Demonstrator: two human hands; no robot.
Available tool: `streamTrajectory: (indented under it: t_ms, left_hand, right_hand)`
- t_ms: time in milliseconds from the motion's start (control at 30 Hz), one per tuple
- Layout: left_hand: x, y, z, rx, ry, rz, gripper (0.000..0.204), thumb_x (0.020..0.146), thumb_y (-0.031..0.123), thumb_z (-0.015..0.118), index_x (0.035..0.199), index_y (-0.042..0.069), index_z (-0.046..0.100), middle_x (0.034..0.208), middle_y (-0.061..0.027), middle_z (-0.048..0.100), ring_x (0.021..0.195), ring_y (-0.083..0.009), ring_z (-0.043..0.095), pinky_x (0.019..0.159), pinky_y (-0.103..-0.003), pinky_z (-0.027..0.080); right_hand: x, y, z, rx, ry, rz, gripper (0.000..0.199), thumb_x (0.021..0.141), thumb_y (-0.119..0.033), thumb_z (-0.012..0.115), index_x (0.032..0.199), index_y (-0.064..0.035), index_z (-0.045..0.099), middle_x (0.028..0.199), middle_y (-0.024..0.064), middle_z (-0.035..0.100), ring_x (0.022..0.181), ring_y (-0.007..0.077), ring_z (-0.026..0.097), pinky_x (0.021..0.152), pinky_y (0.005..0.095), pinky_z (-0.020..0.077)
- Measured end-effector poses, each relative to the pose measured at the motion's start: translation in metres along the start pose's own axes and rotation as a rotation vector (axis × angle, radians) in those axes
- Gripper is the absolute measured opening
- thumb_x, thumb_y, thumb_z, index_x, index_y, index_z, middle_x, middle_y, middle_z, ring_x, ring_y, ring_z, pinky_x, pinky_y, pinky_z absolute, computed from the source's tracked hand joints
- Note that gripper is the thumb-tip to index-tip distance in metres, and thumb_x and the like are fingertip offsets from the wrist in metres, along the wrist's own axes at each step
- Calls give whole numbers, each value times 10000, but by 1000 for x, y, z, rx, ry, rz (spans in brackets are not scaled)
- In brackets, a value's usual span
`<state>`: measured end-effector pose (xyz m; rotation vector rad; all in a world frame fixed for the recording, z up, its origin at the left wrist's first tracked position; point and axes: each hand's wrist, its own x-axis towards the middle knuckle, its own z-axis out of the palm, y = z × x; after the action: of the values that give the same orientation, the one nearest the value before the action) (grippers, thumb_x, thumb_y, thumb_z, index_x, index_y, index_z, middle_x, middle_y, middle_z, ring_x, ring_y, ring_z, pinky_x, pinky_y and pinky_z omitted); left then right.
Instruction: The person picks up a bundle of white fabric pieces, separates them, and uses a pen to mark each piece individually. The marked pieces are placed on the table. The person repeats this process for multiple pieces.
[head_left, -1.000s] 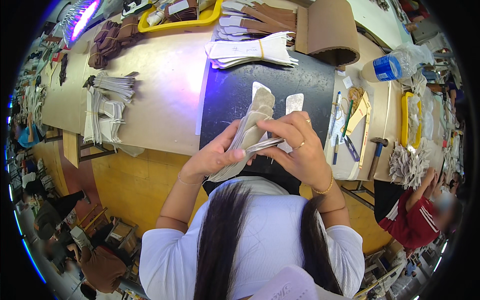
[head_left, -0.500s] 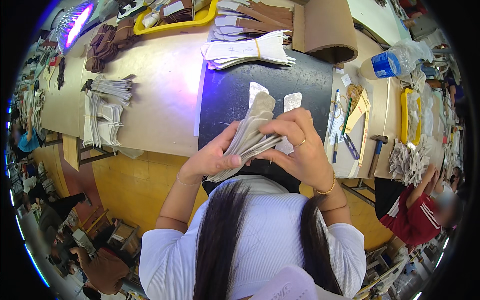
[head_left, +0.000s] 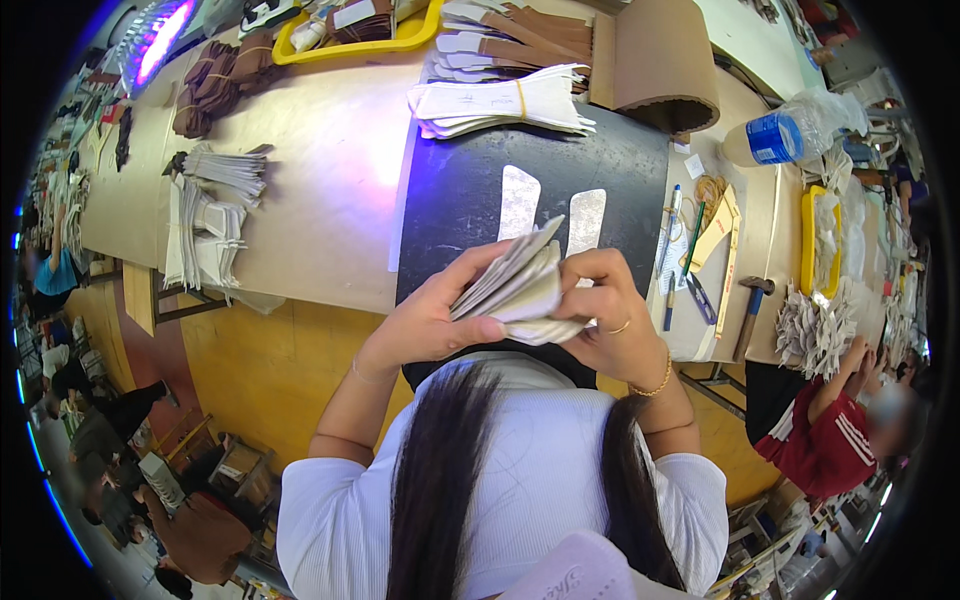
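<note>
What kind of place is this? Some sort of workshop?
Most likely a factory workshop for cutting and sorting flat pieces, perhaps for shoes. Both hands hold a stack of pale cut pieces, more banded bundles lie along the long workbench, and a hammer rests nearby.

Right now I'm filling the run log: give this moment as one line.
left hand: holds stack of pale cut pieces | right hand: grips stack | below: black mat

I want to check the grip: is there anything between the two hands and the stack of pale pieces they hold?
Nothing visible is in the way. The left hand and the right hand both touch the stack of pale pieces directly, above the near edge of the black mat. The pens lie apart, to the right.
</note>
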<state>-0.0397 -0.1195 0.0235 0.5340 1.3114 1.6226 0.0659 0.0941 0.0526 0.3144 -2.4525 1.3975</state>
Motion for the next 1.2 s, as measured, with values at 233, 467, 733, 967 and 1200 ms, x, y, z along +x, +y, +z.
streamTrajectory:
  t_ms: [233, 467, 733, 967, 1200]
  left_hand:
    - [0, 23, 12, 1053, 194, 476, 826, 740, 451, 843, 1426, 77, 574, 1000, -80, 641, 878, -259, 600, 811, -398, 447]
    - [-1, 18, 14, 1152, 277, 564, 814, 720, 447, 852, 1404, 85, 600, 981, -56, 639, 874, -235, 610, 793, -387, 449]
    - [-5, 15, 2, 743, 142, 325, 726, 803, 403, 832, 1396, 55, 601, 1072, -96, 679, 953, -254, 639, 872, -390, 489]
    - [-4, -12, -16, -347, 136, 73, 600, 1042, 489, 546, 1362, -16, 497, 1049, -136, 667, 933, -203, 675, 875, -363, 565]
    - [-4, -10, -32, -568, 249, -24, 729, 1054, 592, 345, 1465, -5, 422, 1048, -119, 601, 854, -179, 637, 748, -320, 565]
  right_hand:
    - [-14, 12, -2, -100, -11, -15, 431, 715, -34, 843, 1107, 8, 670, 1138, 171, 667, 1028, 358, 667, 882, 426, 548]
    - [-25, 16, 12, 0, 58, 78, 456, 722, -38, 835, 1144, 20, 673, 1186, 196, 665, 1051, 379, 665, 913, 436, 532]
    - [-14, 9, 6, 6, 36, -29, 343, 715, -43, 841, 1035, -19, 718, 1062, 137, 712, 1062, 345, 681, 917, 430, 543]
    - [-15, -18, -10, 784, 104, 90, 258, 783, -55, 838, 1020, -47, 735, 992, 133, 723, 932, 297, 747, 822, 390, 610]
    - [-13, 11, -53, 561, 447, 483, 835, 765, -152, 902, 1450, -38, 438, 986, 64, 662, 790, 144, 676, 698, 281, 580]
